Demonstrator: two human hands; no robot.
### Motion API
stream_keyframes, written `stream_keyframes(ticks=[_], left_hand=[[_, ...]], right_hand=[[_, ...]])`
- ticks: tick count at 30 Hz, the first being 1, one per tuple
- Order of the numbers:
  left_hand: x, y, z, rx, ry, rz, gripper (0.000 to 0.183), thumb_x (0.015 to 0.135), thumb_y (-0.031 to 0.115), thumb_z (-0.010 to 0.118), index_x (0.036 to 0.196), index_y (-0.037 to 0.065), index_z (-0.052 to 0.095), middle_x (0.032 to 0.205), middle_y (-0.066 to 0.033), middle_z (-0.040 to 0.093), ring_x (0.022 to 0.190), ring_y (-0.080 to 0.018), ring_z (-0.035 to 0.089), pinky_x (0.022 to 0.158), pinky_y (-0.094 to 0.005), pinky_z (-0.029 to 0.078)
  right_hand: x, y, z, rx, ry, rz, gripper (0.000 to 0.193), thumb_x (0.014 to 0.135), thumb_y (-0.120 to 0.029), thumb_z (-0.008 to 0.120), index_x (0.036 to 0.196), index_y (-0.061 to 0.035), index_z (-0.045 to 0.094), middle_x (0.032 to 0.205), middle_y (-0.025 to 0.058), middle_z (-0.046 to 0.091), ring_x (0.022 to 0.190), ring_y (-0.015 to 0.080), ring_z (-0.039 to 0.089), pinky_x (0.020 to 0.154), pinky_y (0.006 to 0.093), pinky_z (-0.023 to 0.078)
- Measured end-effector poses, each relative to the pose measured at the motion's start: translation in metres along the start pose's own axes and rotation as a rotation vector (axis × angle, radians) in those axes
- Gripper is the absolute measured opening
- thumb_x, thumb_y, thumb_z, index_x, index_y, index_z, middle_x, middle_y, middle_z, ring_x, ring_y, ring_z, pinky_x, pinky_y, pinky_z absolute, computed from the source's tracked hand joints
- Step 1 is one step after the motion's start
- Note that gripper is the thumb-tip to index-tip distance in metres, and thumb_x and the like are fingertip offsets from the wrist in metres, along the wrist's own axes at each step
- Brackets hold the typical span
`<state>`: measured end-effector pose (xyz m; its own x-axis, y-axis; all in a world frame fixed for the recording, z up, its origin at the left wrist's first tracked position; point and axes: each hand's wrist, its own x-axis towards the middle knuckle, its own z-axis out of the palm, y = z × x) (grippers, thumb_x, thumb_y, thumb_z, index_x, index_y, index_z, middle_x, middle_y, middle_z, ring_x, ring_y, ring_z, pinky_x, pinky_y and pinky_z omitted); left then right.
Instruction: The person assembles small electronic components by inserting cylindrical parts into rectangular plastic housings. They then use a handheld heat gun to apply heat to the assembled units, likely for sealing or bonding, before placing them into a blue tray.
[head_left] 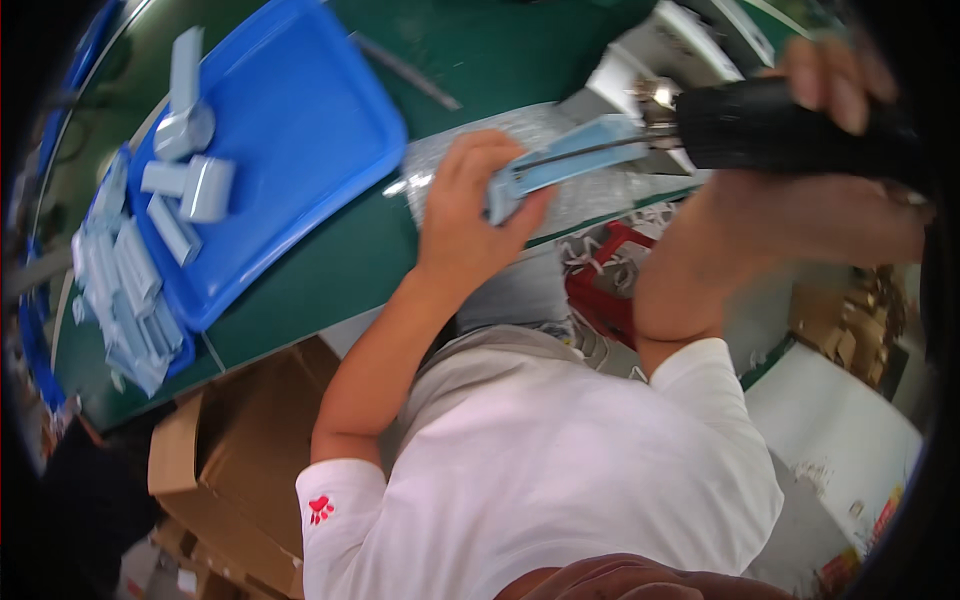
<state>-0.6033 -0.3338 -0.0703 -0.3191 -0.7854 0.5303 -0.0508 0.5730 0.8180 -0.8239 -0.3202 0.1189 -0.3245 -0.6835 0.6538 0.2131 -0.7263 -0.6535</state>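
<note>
My left hand [465, 205] grips a light blue plastic part [585, 145] between thumb and fingers, over a sheet of bubble wrap [570, 205]. A black electric screwdriver [745, 128] lies sideways in my right hand [830, 85], its fingers wrapped around the body. From its metal nose a long thin bit runs along the hollow of the light blue part toward my left fingers. Whether a screw sits at the bit's tip is too small to tell.
At left, a blue tray [300, 120] holds a few light blue parts [208, 190], beside a pile of similar pieces [125, 280]. A thin metal tool [405, 70] lies on the green table. Below stand an open cardboard box [250, 440] and a red plastic frame [600, 285].
</note>
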Motion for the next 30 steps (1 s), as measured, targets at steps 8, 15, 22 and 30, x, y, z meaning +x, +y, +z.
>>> stream_keyframes(ticks=[8, 15, 22, 30], left_hand=[[0.004, 0.01, 0.002, 0.009, 0.02, -0.089, 0.045, 0.081, 0.004, 0.083, 0.115, 0.004, 0.054, 0.115, -0.0136, 0.062, 0.104, -0.0277, 0.063, 0.09, -0.0366, 0.05], [0.0, 0.001, 0.001, 0.029, 0.044, 0.018, 0.047, 0.081, 0.006, 0.084, 0.115, 0.007, 0.052, 0.116, -0.0141, 0.062, 0.1, -0.0283, 0.062, 0.084, -0.0366, 0.051], [0.002, 0.005, -0.003, 0.075, 0.029, 0.039, 0.037, 0.08, 0.004, 0.084, 0.107, 0.007, 0.059, 0.113, -0.014, 0.062, 0.096, -0.0289, 0.064, 0.079, -0.0368, 0.053], [0.004, 0.008, -0.003, 0.072, 0.038, 0.042, 0.031, 0.078, 0.004, 0.084, 0.101, 0.005, 0.063, 0.109, -0.0134, 0.063, 0.096, -0.0288, 0.065, 0.079, -0.0364, 0.054]], right_hand=[[0.006, -0.028, 0.011, -0.182, 0.081, -0.245, 0.057, 0.095, -0.059, 0.05, 0.103, -0.0037, 0.059, 0.087, 0.0087, 0.058, 0.067, 0.0149, 0.054, 0.062, 0.029, 0.045], [0.027, -0.021, 0.024, -0.681, 0.132, -0.521, 0.057, 0.1, -0.059, 0.05, 0.098, -0.0028, 0.059, 0.079, 0.0082, 0.06, 0.059, 0.0143, 0.056, 0.056, 0.0275, 0.047], [0.038, 0.0, 0.033, -0.841, 0.068, -0.539, 0.06, 0.103, -0.06, 0.049, 0.091, -0.0022, 0.06, 0.072, 0.0078, 0.06, 0.053, 0.0139, 0.058, 0.052, 0.0264, 0.049], [0.023, 0.005, 0.032, -0.78, 0.046, -0.443, 0.066, 0.101, -0.064, 0.048, 0.083, -0.0022, 0.06, 0.067, 0.0064, 0.058, 0.053, 0.0142, 0.056, 0.052, 0.0263, 0.048]])
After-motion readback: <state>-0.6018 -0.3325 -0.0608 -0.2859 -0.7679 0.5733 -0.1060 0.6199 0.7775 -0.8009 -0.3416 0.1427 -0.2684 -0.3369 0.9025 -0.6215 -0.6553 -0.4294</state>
